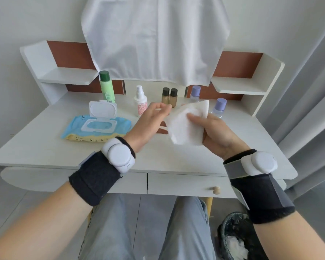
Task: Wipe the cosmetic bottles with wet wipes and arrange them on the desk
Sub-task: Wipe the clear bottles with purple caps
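Jeans [186, 231] fill the nearest part of the view. A waste bin [233, 239] stands below and to the right of the right fingers, likely so spent wipes can be dropped without a reach. The right forearm cuts off its far side, and its contents read only as a pale crumpled mass.

Over the front of the desk [45, 147], the right hand [214, 134] grips a wet wipe [184, 128]. The thumb presses across its face and the other fingers curl behind it, so the sheet stands spread, seemingly ready to take a bottle. The left hand [148, 121] hangs just left of the wipe with its fingertips at the sheet's upper edge. Whether they pinch it or only hover cannot be told, and its lower fingers are hidden. Something reddish shows between the left fingers and the wipe, too shadowed to name.

Left of the left fingers lies the wipe pack [96, 130], lid flipped up, presumably for the next sheet.

Beyond the fingertips, none in hand, stand:
- a green bottle [107, 87], farthest left;
- a pump bottle [140, 102], just past the left fingers;
- two brown bottles [169, 95], side by side;
- a rear lilac-capped bottle [195, 92], its base behind the wipe;
- a nearer lilac-capped bottle [219, 107], just past the right fingers.

A white cloth [154, 40] hangs farthest back and hides whatever is behind it.
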The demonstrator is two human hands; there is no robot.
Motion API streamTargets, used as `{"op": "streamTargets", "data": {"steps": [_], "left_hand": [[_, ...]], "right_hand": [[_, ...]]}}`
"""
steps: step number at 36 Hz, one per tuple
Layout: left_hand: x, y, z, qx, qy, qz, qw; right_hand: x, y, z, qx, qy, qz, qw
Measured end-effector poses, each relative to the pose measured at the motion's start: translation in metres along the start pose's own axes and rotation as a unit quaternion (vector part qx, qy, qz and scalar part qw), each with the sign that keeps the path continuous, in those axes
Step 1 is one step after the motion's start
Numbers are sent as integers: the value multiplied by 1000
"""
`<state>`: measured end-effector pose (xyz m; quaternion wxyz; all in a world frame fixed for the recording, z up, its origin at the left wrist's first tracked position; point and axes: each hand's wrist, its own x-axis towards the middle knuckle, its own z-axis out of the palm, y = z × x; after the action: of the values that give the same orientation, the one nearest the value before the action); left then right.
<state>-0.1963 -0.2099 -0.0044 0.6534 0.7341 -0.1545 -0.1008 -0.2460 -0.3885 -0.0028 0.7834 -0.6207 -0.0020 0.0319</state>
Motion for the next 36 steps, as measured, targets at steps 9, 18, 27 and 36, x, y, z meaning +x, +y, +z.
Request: {"op": "streamTargets", "data": {"steps": [9,18,27,36], "left_hand": [[-4,-12,30,-22,-62,9,998],[9,-21,20,3,-36,-10,999],[25,-42,28,322,137,138,927],[50,-64,10,491,82,93,862]], "right_hand": [[-5,-2,-15,-7,54,-47,997],[-13,-4,-52,37,115,-62,991],[-21,7,-68,21,165,-43,985],[-26,26,-72,16,168,-13,986]]}}
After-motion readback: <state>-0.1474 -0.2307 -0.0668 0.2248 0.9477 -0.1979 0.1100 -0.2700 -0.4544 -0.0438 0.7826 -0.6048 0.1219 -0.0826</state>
